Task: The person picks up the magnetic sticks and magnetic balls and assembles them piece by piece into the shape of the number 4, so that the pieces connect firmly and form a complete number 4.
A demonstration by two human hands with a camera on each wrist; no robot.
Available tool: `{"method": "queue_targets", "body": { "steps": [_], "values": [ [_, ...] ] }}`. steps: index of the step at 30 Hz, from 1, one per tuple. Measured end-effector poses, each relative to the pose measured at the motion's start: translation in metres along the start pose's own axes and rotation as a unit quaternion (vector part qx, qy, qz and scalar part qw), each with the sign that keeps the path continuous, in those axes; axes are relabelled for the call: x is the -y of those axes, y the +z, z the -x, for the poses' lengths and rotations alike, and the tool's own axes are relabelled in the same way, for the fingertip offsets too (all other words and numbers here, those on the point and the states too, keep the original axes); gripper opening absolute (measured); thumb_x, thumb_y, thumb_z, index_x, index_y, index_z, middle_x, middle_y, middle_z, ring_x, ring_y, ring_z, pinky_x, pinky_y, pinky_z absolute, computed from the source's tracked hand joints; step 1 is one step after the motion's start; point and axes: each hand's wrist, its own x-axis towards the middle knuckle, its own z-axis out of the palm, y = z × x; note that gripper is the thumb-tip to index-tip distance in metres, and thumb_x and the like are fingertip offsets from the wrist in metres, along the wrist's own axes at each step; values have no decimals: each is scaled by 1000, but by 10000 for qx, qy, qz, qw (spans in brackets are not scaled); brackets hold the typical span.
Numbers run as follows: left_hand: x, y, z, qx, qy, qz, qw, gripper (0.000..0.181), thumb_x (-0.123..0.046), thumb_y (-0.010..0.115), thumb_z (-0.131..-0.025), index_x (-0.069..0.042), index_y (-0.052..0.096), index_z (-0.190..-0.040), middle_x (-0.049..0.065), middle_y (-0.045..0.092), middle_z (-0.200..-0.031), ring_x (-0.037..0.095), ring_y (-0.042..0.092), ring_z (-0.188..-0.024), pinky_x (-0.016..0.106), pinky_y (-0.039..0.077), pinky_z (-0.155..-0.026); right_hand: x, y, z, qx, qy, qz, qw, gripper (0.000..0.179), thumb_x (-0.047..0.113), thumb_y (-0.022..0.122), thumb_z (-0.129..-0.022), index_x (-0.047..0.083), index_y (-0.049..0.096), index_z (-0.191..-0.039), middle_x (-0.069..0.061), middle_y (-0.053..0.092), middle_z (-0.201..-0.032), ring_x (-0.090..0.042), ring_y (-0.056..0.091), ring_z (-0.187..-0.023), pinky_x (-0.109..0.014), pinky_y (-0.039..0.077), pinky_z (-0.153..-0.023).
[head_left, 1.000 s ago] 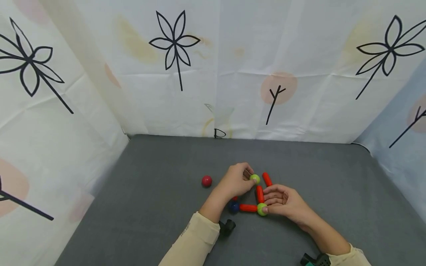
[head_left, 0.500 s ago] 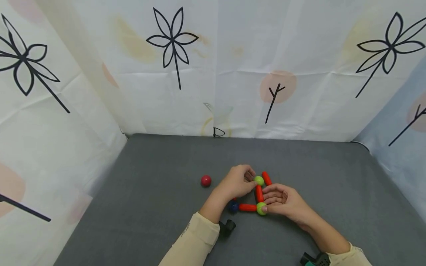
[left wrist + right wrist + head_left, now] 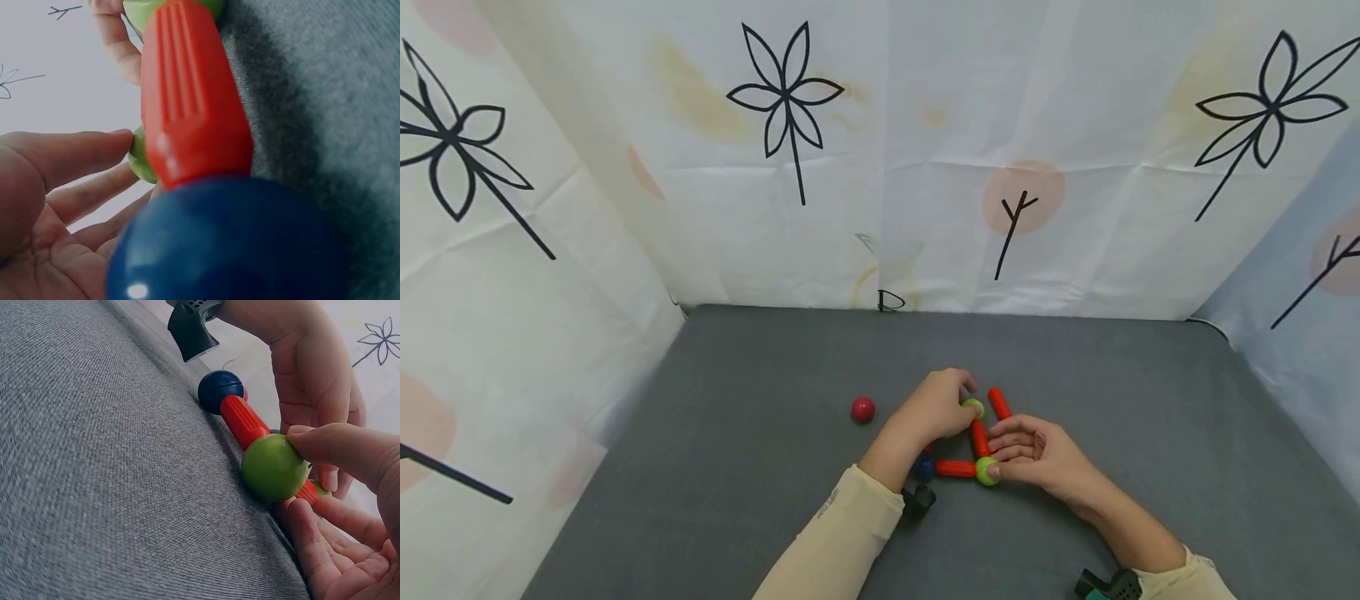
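My left hand [image 3: 936, 406] pinches the far green ball [image 3: 974, 407] between thumb and fingers. A red ribbed rod [image 3: 980, 438] runs from that ball toward the near green ball [image 3: 275, 469]. The right hand [image 3: 1037, 450] holds the near ball with its thumb on top and its fingers beside and under it. Another red rod [image 3: 194, 94] joins the near green ball to a blue ball [image 3: 225, 244]. Behind the blue ball a bit of red [image 3: 928, 448] shows, mostly hidden by the left wrist.
A loose red rod [image 3: 999, 403] lies just beyond the right fingertips. To the left of the left hand, a red ball [image 3: 862, 409] rests on the grey tabletop [image 3: 760, 467]. A printed white cloth [image 3: 880, 167] stands behind the table.
The left hand first brought its green ball right to the rod's far end. Since then, that ball and the rod's far end have swung slightly left. The right hand stays nearly still.
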Motion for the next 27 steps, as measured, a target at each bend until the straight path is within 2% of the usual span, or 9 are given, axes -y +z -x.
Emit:
{"method": "queue_targets", "body": {
  "steps": [7, 17, 27],
  "values": [
    [2, -3, 4, 15, 20, 148, 9999, 26, -20, 74, -101, -7, 72, -124, 9, 74, -112, 18, 67, -91, 34, 58, -80, 1, 2, -1, -15, 6, -2, 10000, 55, 4, 79, -94, -14, 51, -138, -12, 71, -121, -15, 75, -103, -29, 61, -90],
    [3, -5, 8, 60, 165, 180, 9997, 25, -20, 74, -101, -10, 72, -124, 9, 73, -121, 24, 70, -108, 38, 59, -91, 1, 2, 0, -56, 2, 98, 9999, 54, 5, 79, -93, -14, 52, -136, -13, 70, -119, -15, 75, -102, -29, 61, -89],
    [8, -2, 8, 178, 501, 336, 9980, 23, -14, 73, -101, -10, 72, -124, 9, 73, -123, 23, 69, -113, 34, 58, -92, -1, 4, -2, -119, -32, 135, 9998, 55, 4, 80, -92, -13, 52, -136, -11, 68, -117, -14, 74, -98, -28, 61, -87]
  ]
}}
